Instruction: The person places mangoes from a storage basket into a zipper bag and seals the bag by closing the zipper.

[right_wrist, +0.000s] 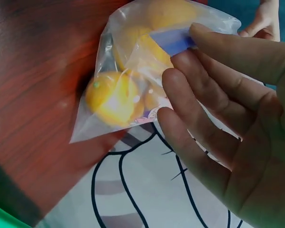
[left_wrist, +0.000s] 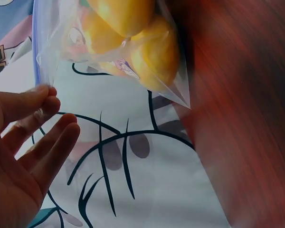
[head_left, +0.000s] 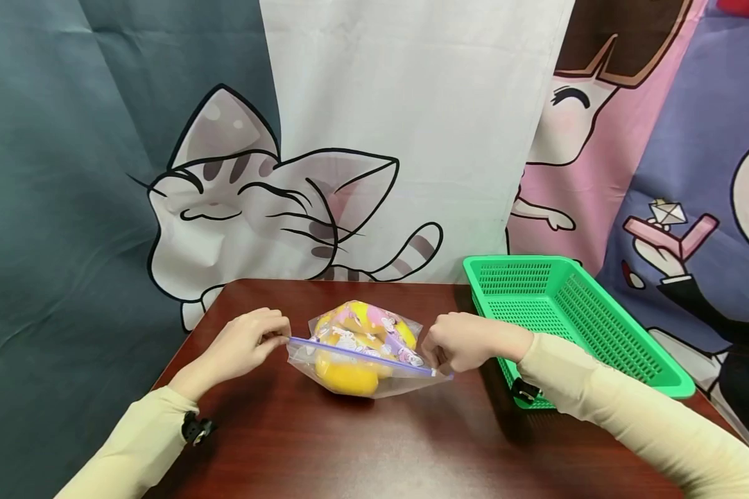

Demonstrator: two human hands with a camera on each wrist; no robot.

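A clear zip bag point(head_left: 406, 384) printed with pink and purple cartoon figures holds several round yellow-orange fruits point(head_left: 346, 374). Its purple zip strip point(head_left: 362, 356) faces me, running between both hands, and a small white slider point(head_left: 433, 373) sits near the right end. The left hand point(head_left: 252, 341) pinches the strip's left end; in the left wrist view its thumb point(left_wrist: 26, 102) and forefinger meet at the bag's edge while the other fingers are extended. Opposite, the right hand point(head_left: 465, 339) pinches the right end, with thumb and forefinger on the purple strip point(right_wrist: 173, 42) in the right wrist view.
A green plastic basket point(head_left: 630, 326) stands on the table's right side, close beside the right forearm. The dark red-brown table point(head_left: 387, 450) ends at a cartoon-printed curtain point(head_left: 412, 104) behind it. Each wrist wears a small black device point(head_left: 196, 428).
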